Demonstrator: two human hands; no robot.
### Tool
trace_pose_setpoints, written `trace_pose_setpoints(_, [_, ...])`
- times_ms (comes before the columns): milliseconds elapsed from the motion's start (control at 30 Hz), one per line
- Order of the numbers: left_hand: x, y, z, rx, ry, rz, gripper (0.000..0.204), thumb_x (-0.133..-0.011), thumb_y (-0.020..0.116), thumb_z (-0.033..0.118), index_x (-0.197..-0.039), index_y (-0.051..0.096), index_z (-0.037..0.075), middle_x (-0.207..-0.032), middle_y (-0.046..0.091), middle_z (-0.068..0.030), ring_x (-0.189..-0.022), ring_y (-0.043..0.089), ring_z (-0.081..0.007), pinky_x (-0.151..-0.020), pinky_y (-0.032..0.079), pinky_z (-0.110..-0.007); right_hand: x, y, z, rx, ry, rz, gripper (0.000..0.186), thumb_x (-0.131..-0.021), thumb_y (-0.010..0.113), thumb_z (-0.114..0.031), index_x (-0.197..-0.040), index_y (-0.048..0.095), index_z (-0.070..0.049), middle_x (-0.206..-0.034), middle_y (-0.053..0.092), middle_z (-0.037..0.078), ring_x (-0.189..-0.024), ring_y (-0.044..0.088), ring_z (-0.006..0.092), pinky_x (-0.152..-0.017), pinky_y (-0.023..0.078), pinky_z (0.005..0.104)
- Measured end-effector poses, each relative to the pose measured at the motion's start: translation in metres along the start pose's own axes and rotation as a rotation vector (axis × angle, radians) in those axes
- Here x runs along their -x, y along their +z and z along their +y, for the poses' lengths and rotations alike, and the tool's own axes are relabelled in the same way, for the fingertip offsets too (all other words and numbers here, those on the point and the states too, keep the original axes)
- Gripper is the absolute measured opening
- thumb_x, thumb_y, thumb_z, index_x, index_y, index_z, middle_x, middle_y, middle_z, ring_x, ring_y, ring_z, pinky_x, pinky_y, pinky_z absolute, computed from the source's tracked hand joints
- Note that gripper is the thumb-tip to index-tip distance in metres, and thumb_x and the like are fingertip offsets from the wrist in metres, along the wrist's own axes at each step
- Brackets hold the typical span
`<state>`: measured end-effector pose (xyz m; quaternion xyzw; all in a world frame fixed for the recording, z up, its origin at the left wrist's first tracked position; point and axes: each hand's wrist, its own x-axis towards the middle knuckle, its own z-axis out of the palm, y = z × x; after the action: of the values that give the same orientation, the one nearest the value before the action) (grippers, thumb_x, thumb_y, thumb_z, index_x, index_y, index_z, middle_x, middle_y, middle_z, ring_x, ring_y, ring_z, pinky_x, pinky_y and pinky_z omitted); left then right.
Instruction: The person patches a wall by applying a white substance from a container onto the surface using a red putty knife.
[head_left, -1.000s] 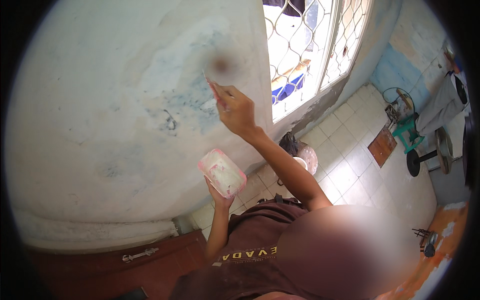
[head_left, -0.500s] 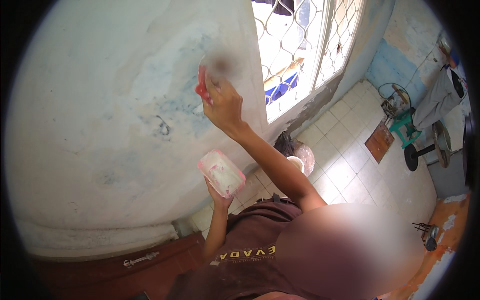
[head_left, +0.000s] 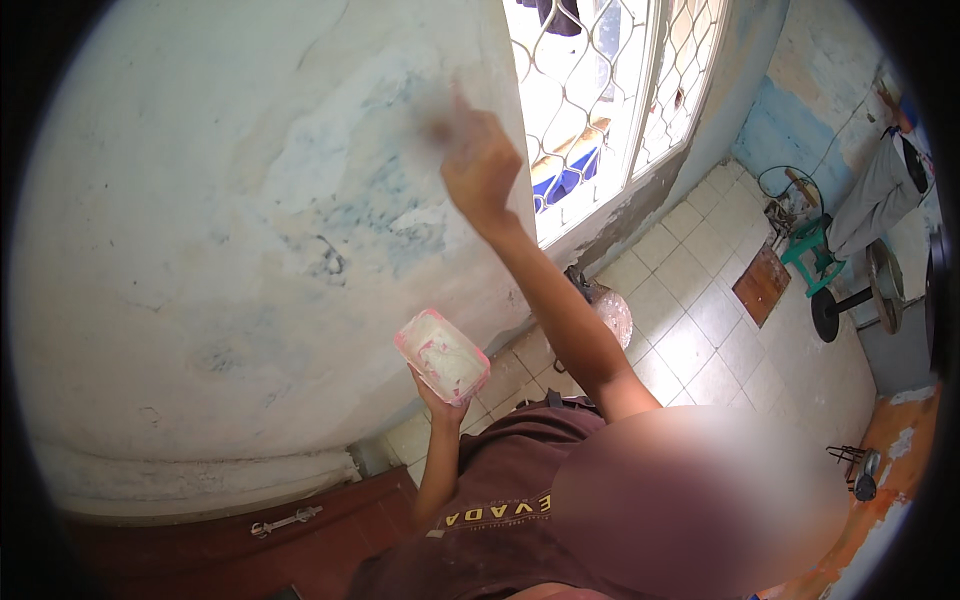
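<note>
My left hand (head_left: 442, 408) grips a shallow rectangular tub (head_left: 405, 325) with a pink rim from below. Whitish paste (head_left: 445, 355) coats its inside. Up by the wall, my right hand (head_left: 483, 165) is raised near the window's left edge, its fingers closed. The red scraper seen in it earlier is hidden now behind the hand and a blurred patch. The wall (head_left: 230, 250) in front of both hands is patchy white, with bluish-grey stains and cracks.
A barred window (head_left: 580, 100) stands right of my raised hand. Below my forearm sits a pale round container (head_left: 612, 312) on the tiled floor (head_left: 690, 260). A person in grey trousers (head_left: 865, 210) is at the far right, near a green stool (head_left: 812, 250). A brown door (head_left: 340, 540) lies lower left.
My right hand has moved right and slightly up toward the window edge, and the red scraper has gone out of sight. The tub has shifted slightly, tilting so more of its inside shows.
</note>
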<state>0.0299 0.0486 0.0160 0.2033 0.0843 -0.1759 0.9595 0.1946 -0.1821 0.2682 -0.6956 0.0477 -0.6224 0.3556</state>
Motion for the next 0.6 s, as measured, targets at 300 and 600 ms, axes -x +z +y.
trace_pose_setpoints(300, [-0.002,-0.005,0.007,-0.101,0.059,-0.003,0.054,-0.111,0.034,0.054,-0.147,0.049,0.016,-0.138,0.061,-0.0064,-0.122,0.065,-0.0297,-0.102,0.056,-0.056,-0.009,-0.036,0.034,0.165,0.159,0.045,0.016,-0.092,0.067,-0.004,-0.106,0.074,-0.002,-0.089,0.069,0.015,-0.073,0.069,0.0339,-0.066,0.053,0.0426])
trace_pose_setpoints(600, [0.001,0.006,0.002,-0.042,-0.029,0.035,0.055,-0.11,0.037,0.056,-0.144,0.052,0.016,-0.135,0.063,-0.0069,-0.121,0.066,-0.0307,-0.102,0.056,-0.056,0.03,-0.004,0.004,-0.034,-0.064,-0.09,0.048,-0.089,0.065,0.0,-0.135,0.068,-0.01,-0.101,0.072,0.012,-0.087,0.07,0.0314,-0.075,0.056,0.0415])
